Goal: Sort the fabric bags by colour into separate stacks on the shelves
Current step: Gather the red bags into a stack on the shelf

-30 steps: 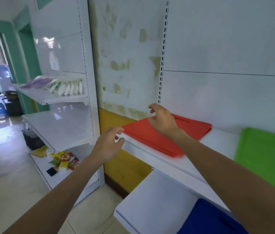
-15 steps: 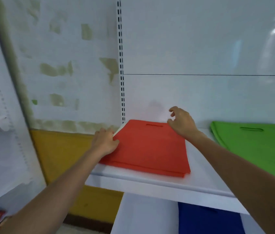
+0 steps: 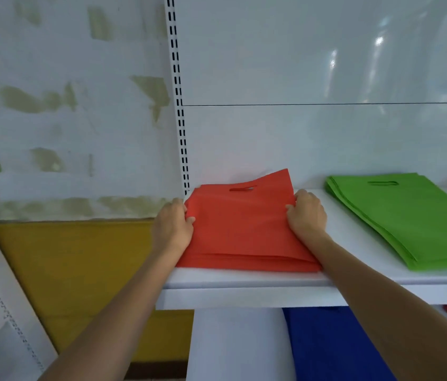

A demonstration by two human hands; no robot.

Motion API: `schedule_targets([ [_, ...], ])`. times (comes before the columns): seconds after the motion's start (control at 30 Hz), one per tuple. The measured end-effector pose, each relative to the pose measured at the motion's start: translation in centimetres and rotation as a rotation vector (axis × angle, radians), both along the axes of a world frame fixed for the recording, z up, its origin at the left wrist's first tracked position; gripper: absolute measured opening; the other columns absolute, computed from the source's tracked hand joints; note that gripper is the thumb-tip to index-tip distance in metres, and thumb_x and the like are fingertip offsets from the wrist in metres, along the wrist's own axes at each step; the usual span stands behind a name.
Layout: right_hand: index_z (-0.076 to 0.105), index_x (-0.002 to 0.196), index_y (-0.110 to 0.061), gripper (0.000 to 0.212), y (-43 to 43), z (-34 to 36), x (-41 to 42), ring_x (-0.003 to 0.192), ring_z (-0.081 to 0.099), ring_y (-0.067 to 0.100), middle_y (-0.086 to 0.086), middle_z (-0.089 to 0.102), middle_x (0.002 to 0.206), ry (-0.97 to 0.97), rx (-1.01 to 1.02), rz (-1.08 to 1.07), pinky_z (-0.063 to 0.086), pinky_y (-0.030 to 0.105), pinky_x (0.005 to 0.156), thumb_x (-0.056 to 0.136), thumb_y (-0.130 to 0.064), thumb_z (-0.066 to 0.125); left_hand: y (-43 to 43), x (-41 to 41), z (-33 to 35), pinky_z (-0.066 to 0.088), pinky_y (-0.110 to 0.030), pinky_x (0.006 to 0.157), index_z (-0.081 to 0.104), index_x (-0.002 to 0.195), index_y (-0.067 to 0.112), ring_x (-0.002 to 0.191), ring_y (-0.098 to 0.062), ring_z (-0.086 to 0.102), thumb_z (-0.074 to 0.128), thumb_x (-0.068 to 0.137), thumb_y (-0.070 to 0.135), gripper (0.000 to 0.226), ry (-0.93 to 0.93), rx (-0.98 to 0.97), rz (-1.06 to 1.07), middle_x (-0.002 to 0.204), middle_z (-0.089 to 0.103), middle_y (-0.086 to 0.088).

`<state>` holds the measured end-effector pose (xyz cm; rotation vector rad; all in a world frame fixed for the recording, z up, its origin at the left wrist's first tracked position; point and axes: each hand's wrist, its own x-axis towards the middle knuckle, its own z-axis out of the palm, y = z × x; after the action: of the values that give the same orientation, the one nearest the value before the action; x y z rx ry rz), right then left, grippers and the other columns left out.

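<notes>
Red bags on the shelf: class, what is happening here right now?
A person grips the stack of red bags at its two side edges, the left hand on the left and the right hand on the right. The stack lies on the upper shelf, with its far right corner lifted. A green stack lies apart to its right, and blue bags lie one level down.

Bright, soft light fills the view evenly. White glare streaks smear the glossy back panel at one to two o'clock. Below the shelf, at six o'clock, it is dimmer. Edges bend with wide-angle distortion; detail is slightly soft.
</notes>
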<state>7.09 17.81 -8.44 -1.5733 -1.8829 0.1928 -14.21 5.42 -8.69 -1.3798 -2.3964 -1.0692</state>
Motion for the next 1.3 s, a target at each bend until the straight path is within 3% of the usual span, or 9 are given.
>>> schedule_targets([
  [0.17,0.052,0.107,-0.001,0.018,-0.4,0.0,-0.2,0.104,0.049,0.035,0.018,0.055,0.112,0.041,0.207,0.015,0.039,0.04,0.079,0.092,-0.01,0.05,-0.2,-0.2,-0.3,0.044,-0.034,0.088,0.061,0.109,0.003,0.103,-0.028,0.059,0.063,0.087,0.013,0.024,-0.06,0.095,-0.028,0.107,0.065,-0.015],
  [0.27,0.049,0.105,0.0,0.015,-0.7,0.1,-0.3,0.095,0.053,0.036,0.018,0.057,0.108,0.13,0.232,0.038,0.034,0.035,0.071,0.094,-0.01,0.045,-0.5,-0.4,-0.3,0.047,-0.034,0.087,0.067,0.106,0.006,0.102,-0.027,0.062,0.063,0.087,0.016,0.022,-0.113,0.096,-0.004,0.106,0.069,-0.013],
  [0.43,0.045,0.105,0.004,0.015,-1.0,0.3,-0.5,0.09,0.054,0.04,0.024,0.058,0.103,0.181,0.249,0.084,0.031,0.035,0.067,0.096,-0.007,0.041,-0.9,-0.3,0.0,0.038,-0.032,0.083,0.07,0.088,0.011,0.099,-0.033,0.054,0.066,0.083,0.013,0.007,0.067,0.196,0.015,0.096,0.064,-0.013],
  [0.53,0.043,0.106,0.005,0.014,-1.2,0.4,-0.4,0.086,0.054,0.042,0.026,0.058,0.097,0.164,0.249,0.132,0.03,0.036,0.063,0.095,-0.003,0.038,-1.0,-0.4,0.2,0.042,-0.034,0.079,0.065,0.092,0.007,0.093,-0.033,0.059,0.064,0.084,0.01,0.008,-0.027,0.244,-0.041,0.094,0.066,-0.015],
  [0.6,0.042,0.114,0.004,0.022,-1.2,0.8,0.3,0.086,0.054,0.043,0.026,0.058,0.099,0.166,0.272,0.143,0.031,0.037,0.063,0.093,0.002,0.037,-1.1,0.1,0.4,0.043,-0.032,0.078,0.06,0.1,0.002,0.093,-0.031,0.061,0.06,0.086,0.007,0.014,-0.049,0.243,-0.11,0.097,0.067,-0.015],
  [0.73,0.032,0.142,-0.011,0.059,-1.4,2.8,3.7,0.096,0.055,0.042,0.023,0.056,0.118,0.161,0.419,0.193,0.039,0.039,0.073,0.087,0.009,0.039,-0.6,1.9,2.1,0.043,-0.035,0.084,0.064,0.104,0.001,0.093,-0.032,0.061,0.057,0.086,0.0,0.019,0.087,0.301,-0.237,0.1,0.066,-0.018],
  [0.83,0.035,0.143,-0.016,0.063,-2.2,4.5,7.9,0.089,0.057,0.043,0.021,0.055,0.117,0.127,0.513,0.18,0.047,0.047,0.075,0.085,0.009,0.04,0.2,5.1,3.9,0.041,-0.035,0.088,0.067,0.108,0.004,0.096,-0.034,0.06,0.054,0.087,0.0,0.024,0.142,0.325,-0.265,0.105,0.065,-0.018],
  [0.97,0.056,0.122,-0.001,0.04,-2.9,5.4,16.6,0.095,0.059,0.04,0.02,0.055,0.119,0.108,0.569,0.061,0.048,0.045,0.081,0.084,0.004,0.044,2.0,12.3,4.8,0.039,-0.026,0.084,0.071,0.103,0.012,0.095,-0.027,0.061,0.052,0.088,-0.001,0.028,0.118,0.353,-0.403,0.103,0.065,-0.012],
  [1.3,0.056,0.118,0.0,0.037,-8.2,2.9,44.9,0.102,0.056,0.038,0.019,0.055,0.119,0.012,0.442,-0.356,0.043,0.041,0.084,0.084,0.005,0.043,6.2,39.5,2.1,0.035,-0.023,0.084,0.07,0.105,0.011,0.1,-0.027,0.059,0.054,0.085,-0.001,0.029,-0.022,0.261,-0.862,0.107,0.065,-0.013],
])
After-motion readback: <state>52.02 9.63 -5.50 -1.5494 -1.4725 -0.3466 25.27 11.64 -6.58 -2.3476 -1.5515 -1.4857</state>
